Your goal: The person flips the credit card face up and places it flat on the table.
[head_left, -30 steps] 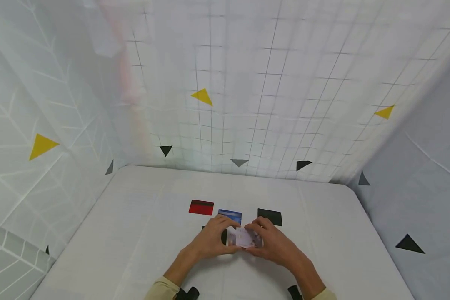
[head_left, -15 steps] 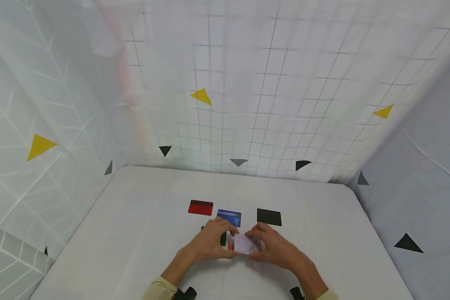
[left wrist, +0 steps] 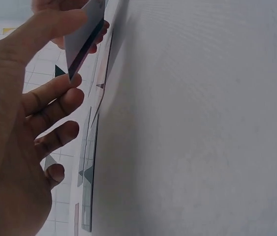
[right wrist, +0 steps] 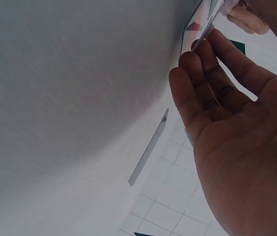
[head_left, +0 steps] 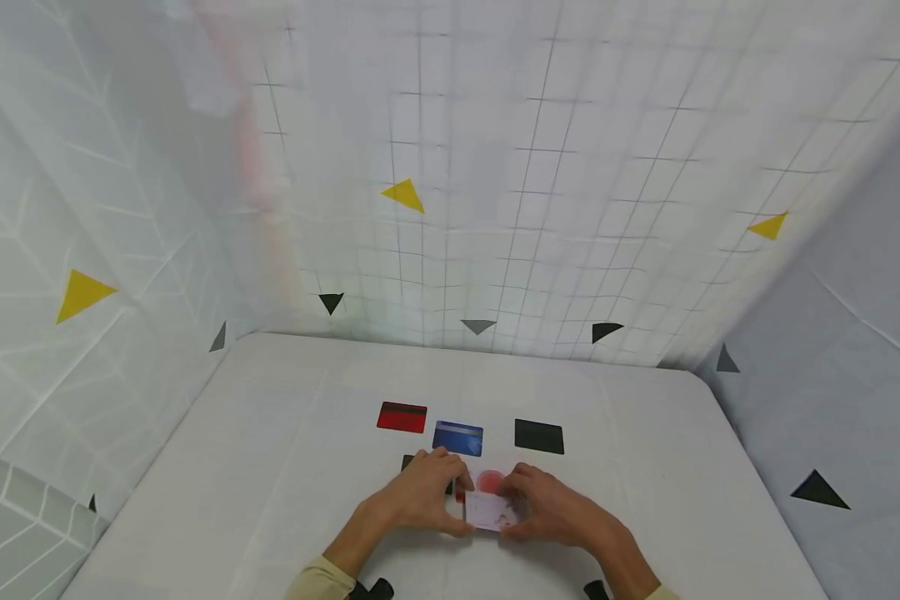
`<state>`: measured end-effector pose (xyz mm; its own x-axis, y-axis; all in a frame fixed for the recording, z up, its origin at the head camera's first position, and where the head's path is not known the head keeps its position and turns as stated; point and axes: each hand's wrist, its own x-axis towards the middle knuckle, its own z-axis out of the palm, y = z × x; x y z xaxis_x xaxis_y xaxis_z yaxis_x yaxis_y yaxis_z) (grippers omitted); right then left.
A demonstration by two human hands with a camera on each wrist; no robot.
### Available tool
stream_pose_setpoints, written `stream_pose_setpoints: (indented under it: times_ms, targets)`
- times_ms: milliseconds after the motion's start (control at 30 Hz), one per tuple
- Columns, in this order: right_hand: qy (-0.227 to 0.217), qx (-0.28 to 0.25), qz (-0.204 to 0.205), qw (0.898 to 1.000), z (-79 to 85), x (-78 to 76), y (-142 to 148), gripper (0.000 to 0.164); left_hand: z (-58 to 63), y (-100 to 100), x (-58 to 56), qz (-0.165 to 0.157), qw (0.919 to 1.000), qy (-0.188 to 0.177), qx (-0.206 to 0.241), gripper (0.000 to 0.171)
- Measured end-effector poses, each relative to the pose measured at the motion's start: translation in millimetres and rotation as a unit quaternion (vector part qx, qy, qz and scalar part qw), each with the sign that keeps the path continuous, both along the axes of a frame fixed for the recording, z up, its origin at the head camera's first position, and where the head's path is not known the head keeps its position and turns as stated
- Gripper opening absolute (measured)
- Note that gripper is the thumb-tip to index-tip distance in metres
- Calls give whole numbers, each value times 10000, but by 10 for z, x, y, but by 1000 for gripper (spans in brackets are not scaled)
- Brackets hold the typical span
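A pale pinkish-white card (head_left: 486,511) is held between both hands, low over the table and tilted in the left wrist view. My left hand (head_left: 420,493) pinches its left end, thumb at the near edge and fingertip at the far edge. The right hand (head_left: 558,505) grips the opposite end, its fingers partly covering the print. In the left wrist view the card (left wrist: 85,37) shows a dark stripe along its lower edge. Just behind it lies a card with a red circle (head_left: 490,481), partly hidden by the hands and the held card.
On the white table (head_left: 330,492), a red card (head_left: 402,417), a blue card (head_left: 457,438) and a black card (head_left: 539,436) lie beyond the hands. Another dark card (head_left: 407,461) is mostly covered by the left hand. White patterned sheets (head_left: 480,208) surround the table.
Both hands have drawn the pale card toward the person. The red circle on the card behind has come into view, and more of the blue card shows.
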<state>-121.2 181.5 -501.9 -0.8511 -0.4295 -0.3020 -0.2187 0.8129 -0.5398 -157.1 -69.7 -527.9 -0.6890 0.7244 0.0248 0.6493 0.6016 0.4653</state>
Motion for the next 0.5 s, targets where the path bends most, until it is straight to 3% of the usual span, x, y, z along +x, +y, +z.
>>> stream_pose_setpoints:
  times_ms: [167,500]
  targets:
    - [14,165,97,9998,-56,-3,18,55,-36,2,3,-72,9994,177,-277,47]
    - [167,232,192,9994,-91,-2,25,56,-44,-8,-2,-175,9985,127,-503,47]
